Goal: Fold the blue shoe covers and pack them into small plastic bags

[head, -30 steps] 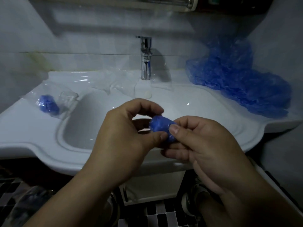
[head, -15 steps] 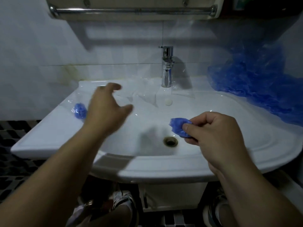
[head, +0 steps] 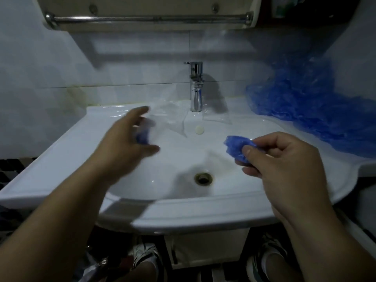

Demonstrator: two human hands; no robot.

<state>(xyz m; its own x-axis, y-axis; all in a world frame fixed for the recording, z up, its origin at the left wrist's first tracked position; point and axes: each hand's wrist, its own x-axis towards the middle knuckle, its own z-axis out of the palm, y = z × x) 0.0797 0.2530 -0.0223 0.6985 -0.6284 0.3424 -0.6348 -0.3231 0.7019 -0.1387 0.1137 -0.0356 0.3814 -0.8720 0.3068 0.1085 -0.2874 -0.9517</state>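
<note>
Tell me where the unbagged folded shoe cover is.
Head view, right of centre: the right hand pinches the folded shoe cover over the sink, up and right of the drain.

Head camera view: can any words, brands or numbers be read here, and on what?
None can be read.
Faucet, clear plastic bags, folded shoe cover, pile of blue shoe covers: no print visible.
Objects in the dark upper-right corner: too dark and blurred to read.
</note>
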